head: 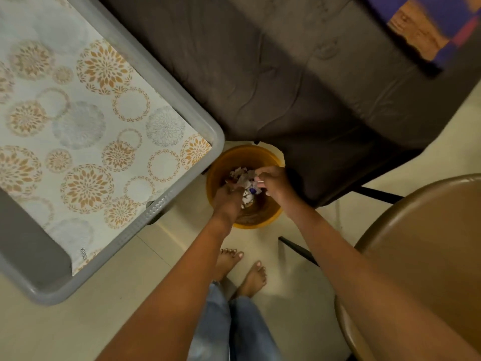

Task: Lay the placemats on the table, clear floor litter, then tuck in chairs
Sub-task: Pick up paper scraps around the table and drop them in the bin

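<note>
A floral placemat (86, 131) lies flat on the grey table (166, 82) at the left. On the floor past the table corner stands an orange bin (229, 157). Crumpled white paper litter (244, 178) with a small purple scrap sits in the bin's mouth. My left hand (227, 198) reaches into the bin with its fingers on the litter. My right hand (273, 182) is over the bin's right side, its curled fingers pinching a piece of the litter. A brown chair seat (421, 246) is at the lower right.
A dark sofa (299, 87) fills the top, right behind the bin. Black chair legs (296, 248) cross the pale tiled floor (130, 295) beside my right arm. My bare feet (242, 269) stand just short of the bin.
</note>
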